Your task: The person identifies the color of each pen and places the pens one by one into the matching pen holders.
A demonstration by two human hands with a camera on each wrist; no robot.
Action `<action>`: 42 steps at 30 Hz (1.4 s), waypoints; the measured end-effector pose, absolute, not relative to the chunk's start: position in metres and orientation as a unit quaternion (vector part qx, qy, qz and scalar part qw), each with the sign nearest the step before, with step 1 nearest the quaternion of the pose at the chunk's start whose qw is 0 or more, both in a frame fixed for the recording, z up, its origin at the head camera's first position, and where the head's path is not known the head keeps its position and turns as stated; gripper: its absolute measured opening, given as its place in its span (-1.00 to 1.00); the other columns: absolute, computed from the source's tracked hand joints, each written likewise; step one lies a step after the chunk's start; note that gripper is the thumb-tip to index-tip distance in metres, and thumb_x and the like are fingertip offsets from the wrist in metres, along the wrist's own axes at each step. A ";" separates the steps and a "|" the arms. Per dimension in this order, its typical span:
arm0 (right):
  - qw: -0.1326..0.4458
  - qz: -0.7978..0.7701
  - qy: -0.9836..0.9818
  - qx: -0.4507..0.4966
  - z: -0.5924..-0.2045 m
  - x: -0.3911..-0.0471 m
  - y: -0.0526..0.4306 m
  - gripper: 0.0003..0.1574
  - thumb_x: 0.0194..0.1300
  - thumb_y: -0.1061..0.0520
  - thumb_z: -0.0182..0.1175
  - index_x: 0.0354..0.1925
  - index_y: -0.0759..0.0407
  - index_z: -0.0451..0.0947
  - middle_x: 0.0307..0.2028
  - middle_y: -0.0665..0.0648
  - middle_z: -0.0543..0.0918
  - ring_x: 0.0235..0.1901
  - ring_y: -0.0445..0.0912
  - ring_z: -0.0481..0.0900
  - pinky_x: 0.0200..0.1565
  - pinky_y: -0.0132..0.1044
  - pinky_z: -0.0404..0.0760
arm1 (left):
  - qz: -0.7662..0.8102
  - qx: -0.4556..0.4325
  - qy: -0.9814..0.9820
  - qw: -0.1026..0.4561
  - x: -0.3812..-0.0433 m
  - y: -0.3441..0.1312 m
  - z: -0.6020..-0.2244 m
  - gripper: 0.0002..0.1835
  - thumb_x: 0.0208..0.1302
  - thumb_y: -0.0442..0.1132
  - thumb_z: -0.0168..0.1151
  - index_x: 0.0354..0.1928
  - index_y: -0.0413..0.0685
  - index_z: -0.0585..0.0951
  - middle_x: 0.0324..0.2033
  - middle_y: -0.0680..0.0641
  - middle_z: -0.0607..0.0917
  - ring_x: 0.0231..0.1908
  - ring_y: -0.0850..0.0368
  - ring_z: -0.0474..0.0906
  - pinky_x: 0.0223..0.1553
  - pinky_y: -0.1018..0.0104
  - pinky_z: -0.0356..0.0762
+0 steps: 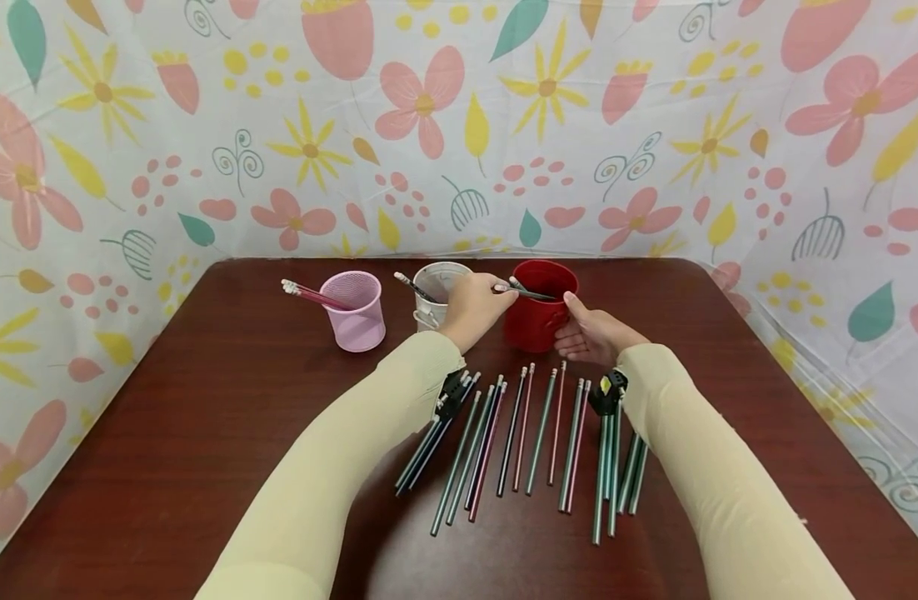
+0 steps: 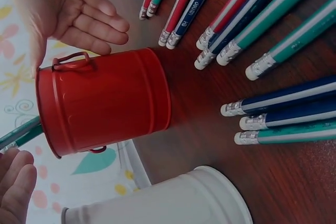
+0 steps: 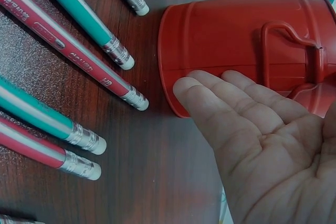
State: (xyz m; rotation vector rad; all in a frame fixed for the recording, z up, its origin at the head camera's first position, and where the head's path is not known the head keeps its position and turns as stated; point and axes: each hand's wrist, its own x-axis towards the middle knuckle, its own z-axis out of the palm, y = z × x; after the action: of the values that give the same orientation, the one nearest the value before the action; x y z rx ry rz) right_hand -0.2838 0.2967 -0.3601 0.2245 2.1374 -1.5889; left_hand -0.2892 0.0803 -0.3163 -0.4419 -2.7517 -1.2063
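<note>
A red metal bucket (image 1: 532,325) with small side handles stands at the back of the table. Green pencils (image 2: 22,132) stick out of its mouth. At the rim, my left hand (image 1: 476,308) pinches one of these pencils near its eraser end; the thumb is hidden in the left wrist view. On the bucket's other side is my right hand (image 1: 596,333), its thumb at the rim and its fingers (image 3: 231,103) fairly straight along the wall. Left of the red bucket, a white bucket (image 2: 163,203) holds a dark pencil (image 1: 416,287), partly behind my left hand.
A pink mesh cup (image 1: 360,327) with several red pencils (image 1: 309,293) leaning in it stands farther left. Several green, red and dark blue pencils (image 1: 541,429) lie in a spread row before the buckets, erasers facing away. A flowered cloth (image 1: 459,125) hangs behind the table.
</note>
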 end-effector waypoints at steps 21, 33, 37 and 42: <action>0.227 -0.584 0.776 0.076 -0.361 -0.285 0.295 0.06 0.41 -0.41 -0.40 0.13 0.60 0.24 -0.06 0.34 0.55 -0.17 -0.01 0.59 -0.04 -0.24 0.58 | -0.281 -0.185 -0.939 -0.077 -0.293 0.056 -0.335 -0.81 0.20 -0.23 0.29 -0.49 -0.20 0.72 -0.67 -0.04 0.67 -0.62 0.17 0.60 -0.49 0.40 0.55; 0.226 -0.581 0.778 0.082 -0.360 -0.284 0.295 0.06 0.43 -0.39 -0.41 0.15 0.63 0.21 -0.04 0.38 0.54 -0.18 -0.01 0.60 -0.06 -0.25 0.59 | -0.177 -0.176 -0.950 -0.187 -0.282 0.034 -0.374 -0.73 0.13 -0.35 0.30 -0.67 -0.13 0.49 -0.79 -0.02 0.50 -0.82 0.17 0.38 -0.73 0.34 0.39; 0.228 -0.576 0.781 0.079 -0.359 -0.284 0.295 0.07 0.43 -0.40 -0.42 0.17 0.62 0.21 0.04 0.44 0.49 -0.15 0.01 0.59 -0.03 -0.24 0.57 | -0.120 -0.196 -0.953 -0.197 -0.277 0.032 -0.381 -0.77 0.13 -0.38 0.27 -0.62 -0.09 0.48 -0.69 -0.02 0.54 -0.78 0.17 0.41 -0.69 0.32 0.40; 0.230 -0.576 0.780 0.076 -0.361 -0.284 0.294 0.08 0.42 -0.41 -0.43 0.17 0.62 0.20 0.07 0.47 0.46 -0.14 0.02 0.58 0.00 -0.23 0.56 | -0.115 -0.200 -0.949 -0.214 -0.273 0.033 -0.385 -0.73 0.14 -0.37 0.29 -0.65 -0.08 0.46 -0.70 -0.02 0.53 -0.81 0.17 0.38 -0.70 0.33 0.39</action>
State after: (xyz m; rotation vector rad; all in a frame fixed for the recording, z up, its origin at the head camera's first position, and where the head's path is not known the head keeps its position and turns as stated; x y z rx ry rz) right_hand -0.2841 0.2942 -0.3614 0.2091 2.1472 -1.5856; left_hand -0.2730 0.0326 -0.3849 -0.7311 -3.4720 -0.4188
